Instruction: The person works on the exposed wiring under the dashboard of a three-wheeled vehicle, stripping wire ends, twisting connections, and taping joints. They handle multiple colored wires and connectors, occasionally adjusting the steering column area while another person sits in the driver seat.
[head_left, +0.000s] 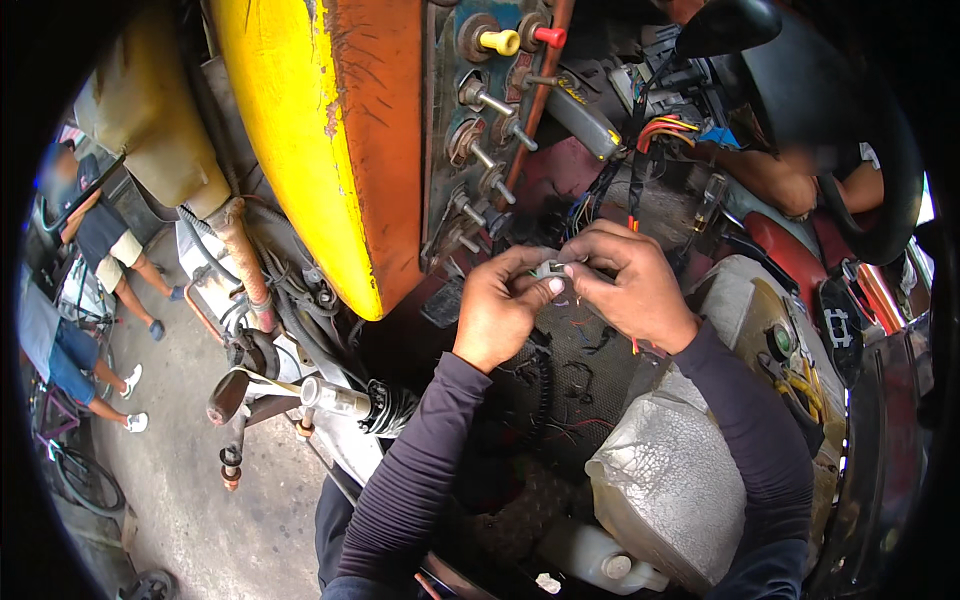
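My left hand (503,312) and my right hand (632,282) meet at the middle of the view, fingertips pinched together. Between them is a small pale grey piece (549,268) that looks like a wire connector; the fingers cover most of it. Thin wires show just below the fingertips. Behind my right hand, a black-sleeved bundle of wires (637,180) fans out into red, yellow and orange ends (668,127). Dark sleeves cover both my forearms.
A panel of levers (487,98) stands beside a yellow and orange body panel (375,130). Below my right arm sits a cracked grey seat (675,480), near a white plastic jug (590,555). Another person's arm (765,180) reaches in beside a steering wheel (905,160). Two people stand far left.
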